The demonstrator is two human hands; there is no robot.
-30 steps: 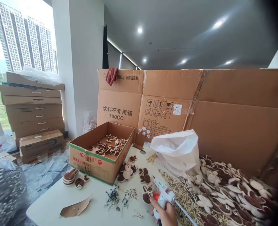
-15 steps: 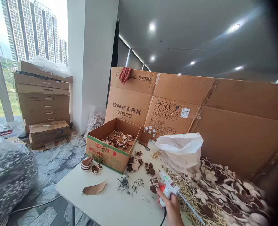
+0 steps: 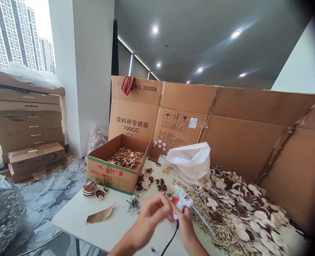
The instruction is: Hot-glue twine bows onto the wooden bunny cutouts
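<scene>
In the head view my right hand (image 3: 185, 222) is wrapped round a white hot glue gun (image 3: 182, 202) with a glue stick out of its back and a black cord. My left hand (image 3: 153, 213) is beside it, fingers curved and drawn together near the gun's red part. Whatever is between those fingertips is hidden. Just behind them a brown felt piece (image 3: 168, 195) shows in part. More brown flower-like felt pieces (image 3: 161, 185) lie on the table beyond. A heap of brown and cream pieces (image 3: 242, 199) covers the right side, beside many short straw-coloured sticks (image 3: 221, 231).
A cardboard box (image 3: 112, 177) holding small tied pieces stands at the table's back left. Stacked felt pieces (image 3: 90, 188), a torn cardboard scrap (image 3: 101, 214) and dark bits (image 3: 133, 204) lie nearer. A white bag (image 3: 190, 163) stands before a tall cardboard screen (image 3: 242, 138).
My left hand has come into view from below and reached the glue gun, covering part of the felt piece. My right hand still grips the gun. The view has turned right.
</scene>
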